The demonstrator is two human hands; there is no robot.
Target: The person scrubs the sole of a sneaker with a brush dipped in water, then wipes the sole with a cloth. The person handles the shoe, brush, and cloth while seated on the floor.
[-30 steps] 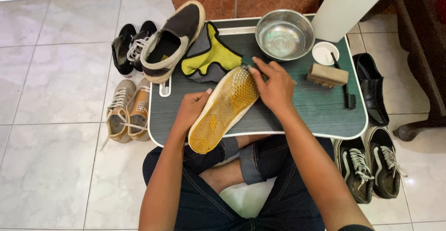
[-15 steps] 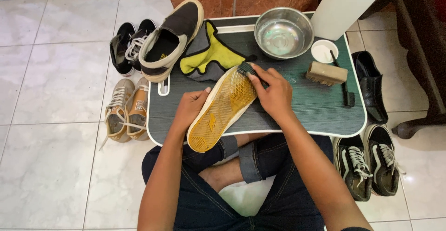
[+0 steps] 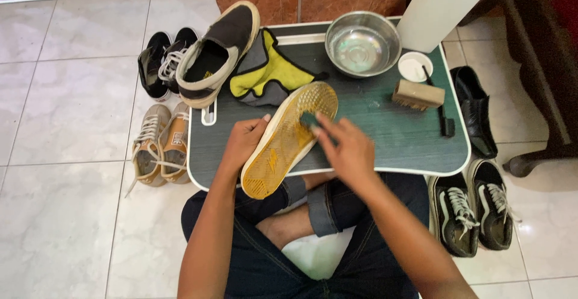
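Seated cross-legged on a tiled floor (image 3: 66,112) behind a low dark desk (image 3: 391,136). Left hand (image 3: 244,144) clasped on the white edge of a sole-up shoe (image 3: 289,139), grip wrapped shut around its side, thumb on the rim. Yellow ribbed sole facing up, toe toward the far side, heel hanging over the near desk edge above the knees. Right hand (image 3: 346,148) blurred over the forepart of the sole, fingers pinched on a small dark green scrubbing pad (image 3: 309,119) pressed against the rubber.

Elsewhere on the desk: matching grey slip-on shoe (image 3: 220,52) upright at the far left corner, yellow and grey cloth (image 3: 268,73) just beside it, steel bowl (image 3: 363,43) at the far middle, small white round lid (image 3: 415,66) near it, wooden brush (image 3: 418,94) bristles down, thin black tool (image 3: 444,121) lying alongside.

On the floor: 1 black pair (image 3: 162,61) and 1 tan pair (image 3: 159,145) left of the desk, 1 black leather shoe (image 3: 475,115) and 1 black laced pair (image 3: 475,206) on the right.
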